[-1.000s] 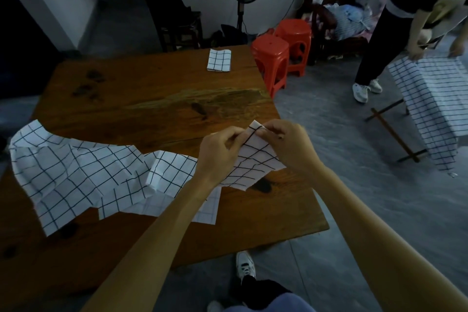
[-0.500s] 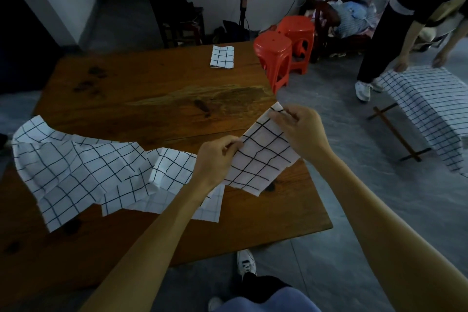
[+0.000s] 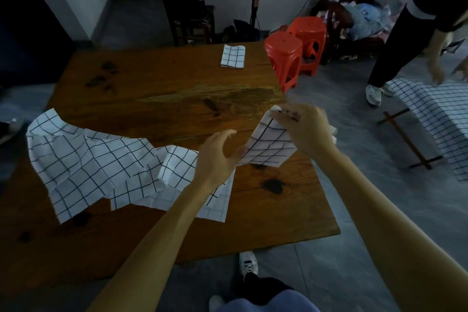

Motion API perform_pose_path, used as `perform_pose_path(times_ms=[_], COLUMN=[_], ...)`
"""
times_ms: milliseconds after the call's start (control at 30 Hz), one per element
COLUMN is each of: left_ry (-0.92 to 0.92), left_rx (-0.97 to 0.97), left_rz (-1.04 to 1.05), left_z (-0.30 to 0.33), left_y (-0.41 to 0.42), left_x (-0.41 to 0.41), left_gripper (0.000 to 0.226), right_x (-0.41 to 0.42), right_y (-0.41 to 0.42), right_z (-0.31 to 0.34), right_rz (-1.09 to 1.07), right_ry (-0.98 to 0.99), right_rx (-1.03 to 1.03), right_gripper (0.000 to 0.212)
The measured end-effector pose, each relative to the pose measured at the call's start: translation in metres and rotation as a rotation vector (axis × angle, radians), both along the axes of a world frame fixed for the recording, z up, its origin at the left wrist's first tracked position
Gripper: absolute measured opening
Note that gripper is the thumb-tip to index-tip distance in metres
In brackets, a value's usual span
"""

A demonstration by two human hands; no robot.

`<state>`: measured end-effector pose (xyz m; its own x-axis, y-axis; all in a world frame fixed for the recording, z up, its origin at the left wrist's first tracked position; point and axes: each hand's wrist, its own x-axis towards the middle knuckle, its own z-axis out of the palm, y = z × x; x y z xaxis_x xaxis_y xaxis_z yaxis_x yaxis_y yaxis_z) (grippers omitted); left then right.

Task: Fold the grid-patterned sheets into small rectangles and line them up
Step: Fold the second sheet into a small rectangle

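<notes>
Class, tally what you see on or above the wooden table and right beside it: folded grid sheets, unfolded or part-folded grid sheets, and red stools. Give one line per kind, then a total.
Folded grid sheets: 1
Unfolded or part-folded grid sheets: 3
Red stools: 2
Total: 6

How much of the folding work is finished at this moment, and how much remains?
Done: one folded rectangle lies at the far side of the table. In hand: the right hand pinches a partly folded sheet, with the left hand open beside it. Left: the crumpled unfolded sheets near the left edge. With only one rectangle, no line exists yet.
</notes>
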<state>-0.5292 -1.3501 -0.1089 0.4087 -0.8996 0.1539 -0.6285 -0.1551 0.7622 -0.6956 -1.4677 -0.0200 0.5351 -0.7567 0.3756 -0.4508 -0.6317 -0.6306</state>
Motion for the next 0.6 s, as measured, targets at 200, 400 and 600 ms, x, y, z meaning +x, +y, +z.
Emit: perform_pose_path(times_ms=[200, 400, 600], left_ry=[0.055, 0.165, 0.308], left_rx=[-0.198, -0.188, -0.181], left_rz=[-0.103, 0.079, 0.056], left_z=[0.036, 0.028, 0.036], left_y=[-0.020, -0.007, -0.007], left_x=[-0.008, 0.009, 0.009], left_gripper=[0.015, 0.007, 0.017], right_x=[0.012, -0.020, -0.027], right_y=[0.007, -0.006, 0.000], right_z=[-0.014, -0.029, -0.025], right_rz=[0.185, -0.038, -0.051], right_ry=[0.105, 0.309, 0.151], right_rx=[0.023, 0.163, 0.284], right_gripper=[0.011, 0.032, 0.032])
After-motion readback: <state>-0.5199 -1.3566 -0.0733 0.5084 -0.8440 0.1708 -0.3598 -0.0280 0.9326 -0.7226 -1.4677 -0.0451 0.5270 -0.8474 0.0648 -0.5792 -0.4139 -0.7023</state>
